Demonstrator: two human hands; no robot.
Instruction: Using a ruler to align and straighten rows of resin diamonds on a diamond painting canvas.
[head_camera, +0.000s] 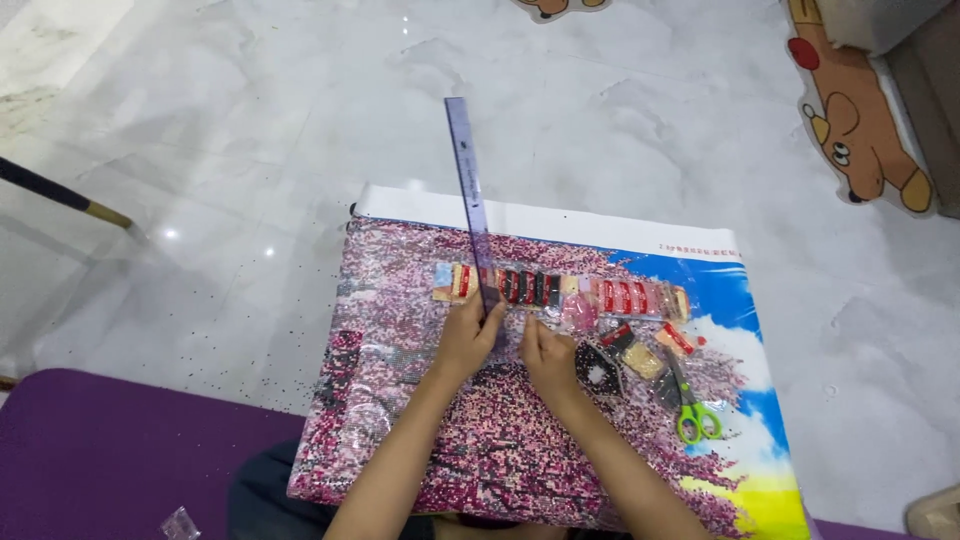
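Note:
A diamond-painting canvas with pink blossom and blue sky lies on my lap and the floor. My left hand grips the near end of a long translucent purple ruler, which points away over the canvas's far edge. Just to its right my right hand rests on the canvas with fingers curled; whether it pinches anything I cannot tell. A row of small bead packets in red, black and orange lies across the canvas beyond both hands.
Green-handled scissors and a few loose bead bags lie on the canvas at the right. A purple mat is at the lower left. Cartoon-animal floor mat sits at the upper right, a dark stick at the left. Beads dot the marble floor.

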